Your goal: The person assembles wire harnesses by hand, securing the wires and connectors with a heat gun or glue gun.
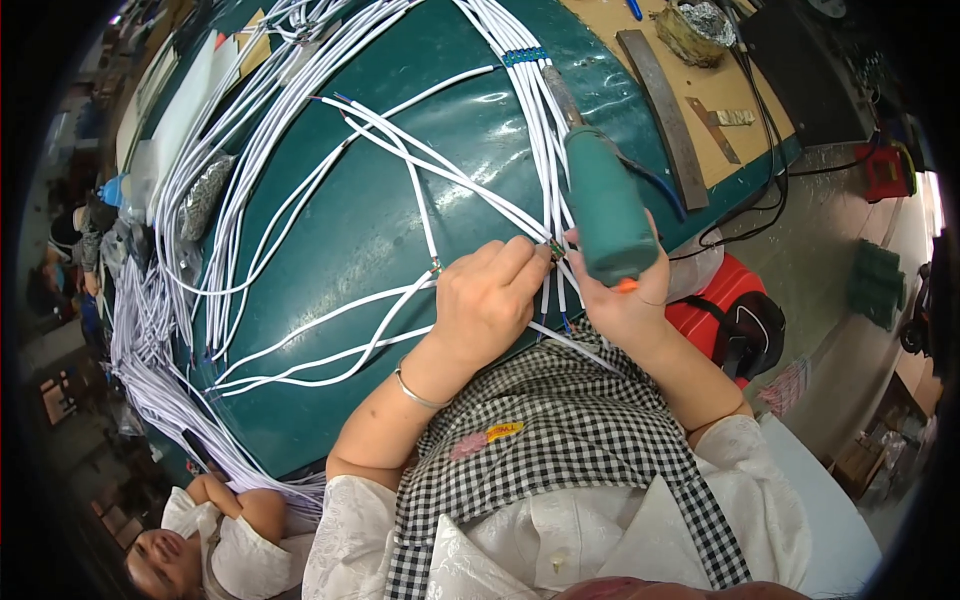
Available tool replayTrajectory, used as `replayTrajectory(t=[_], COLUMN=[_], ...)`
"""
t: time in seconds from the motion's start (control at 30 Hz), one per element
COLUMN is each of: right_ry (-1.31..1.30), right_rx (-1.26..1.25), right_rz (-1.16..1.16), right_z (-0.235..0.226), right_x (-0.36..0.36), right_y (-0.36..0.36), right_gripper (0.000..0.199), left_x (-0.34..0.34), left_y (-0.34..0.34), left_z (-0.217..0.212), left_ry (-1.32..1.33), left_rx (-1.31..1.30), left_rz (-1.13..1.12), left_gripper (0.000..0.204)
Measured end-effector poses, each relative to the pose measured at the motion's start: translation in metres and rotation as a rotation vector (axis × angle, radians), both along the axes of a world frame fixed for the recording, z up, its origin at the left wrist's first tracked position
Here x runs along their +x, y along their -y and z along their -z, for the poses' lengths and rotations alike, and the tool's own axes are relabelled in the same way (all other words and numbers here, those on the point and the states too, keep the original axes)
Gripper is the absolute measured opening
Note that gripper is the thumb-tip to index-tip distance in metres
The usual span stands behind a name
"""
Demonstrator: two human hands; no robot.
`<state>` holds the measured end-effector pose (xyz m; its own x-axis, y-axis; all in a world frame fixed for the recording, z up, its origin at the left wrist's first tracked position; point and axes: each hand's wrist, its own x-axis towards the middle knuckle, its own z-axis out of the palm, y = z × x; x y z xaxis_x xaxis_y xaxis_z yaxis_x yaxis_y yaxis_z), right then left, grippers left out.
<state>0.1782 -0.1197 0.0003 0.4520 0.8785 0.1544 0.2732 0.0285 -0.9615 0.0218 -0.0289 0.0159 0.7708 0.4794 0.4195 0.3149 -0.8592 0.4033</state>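
My left hand (483, 300) is closed, with thumb and fingers pinching at a small green terminal piece (557, 250) where several white cables (490, 200) meet. My right hand (630, 290) is closed around a thick dark-green cylindrical tool handle (610, 200) with an orange bit at its near end. The handle narrows at the far end, close to a grey metal part (562, 97); I cannot tell whether the two join. My right fingertips are close to the terminal piece. Another joint (435, 266) between white cables lies just left of my left hand.
A blue-green terminal strip (526, 56) spans the cable bundle on the green table mat (350, 200). More white cables lie at the left. A metal bar (665, 120), a foil-topped pot (698, 30) and black cords (755, 110) are at right. Another person (235, 520) sits at lower left.
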Motion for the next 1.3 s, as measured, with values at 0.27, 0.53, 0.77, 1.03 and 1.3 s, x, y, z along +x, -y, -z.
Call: replayTrajectory(t=[0.27,0.53,0.77,1.03,1.3], right_ry=[0.0,0.245,0.108,0.202,-0.139], right_rx=[0.045,0.034,0.066,0.034,0.012], right_rz=[-0.198,-0.24,-0.192,-0.215,-0.176], right_z=[-0.007,-0.015,-0.001,-0.014,-0.004], right_x=[0.015,0.014,0.015,0.012,0.027], right_y=[0.021,0.012,0.013,0.007,0.034], right_gripper=[0.025,0.04,0.037,0.062,0.042], left_x=[0.003,0.0,0.0,-0.002,-0.002], left_y=[0.0,-0.001,0.002,0.006,0.003], left_z=[0.0,0.01,0.01,0.009,0.017], left_ry=[0.003,0.123,0.192,0.218,0.16], left_rx=[-0.033,-0.009,0.001,-0.102,-0.07], left_rz=[-0.03,-0.037,-0.023,-0.057,0.039], left_gripper=[0.018,0.017,0.025,0.025,0.037])
